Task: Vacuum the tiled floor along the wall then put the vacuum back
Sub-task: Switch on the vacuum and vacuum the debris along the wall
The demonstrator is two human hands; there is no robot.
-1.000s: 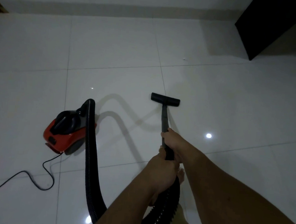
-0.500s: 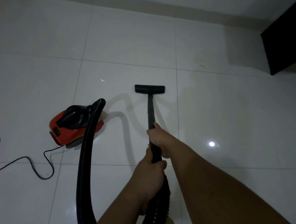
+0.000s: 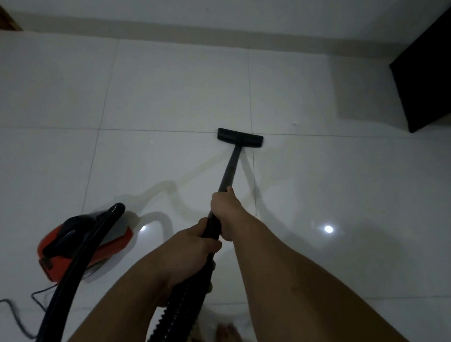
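A black vacuum wand point(image 3: 229, 171) runs from my hands out to its flat floor nozzle point(image 3: 240, 137), which rests on the white tiled floor point(image 3: 176, 93) at a grout line. My right hand point(image 3: 226, 210) grips the wand higher up; my left hand point(image 3: 191, 250) grips it just behind, where the ribbed black hose point(image 3: 179, 305) begins. The hose loops back to the red and black vacuum body point(image 3: 82, 244) sitting on the floor at my lower left. The wall point(image 3: 203, 3) with its beige skirting lies beyond the nozzle.
A black power cord point(image 3: 12, 308) trails over the tiles at bottom left. A dark cabinet point(image 3: 436, 70) stands at the upper right by the wall. A wooden edge point(image 3: 1, 17) shows at the far left. My bare foot point(image 3: 228, 340) is at the bottom.
The nozzle has been pushed forward and to the right, toward the wall. My view has shifted, so the vacuum body now sits lower left and more of the wall shows.
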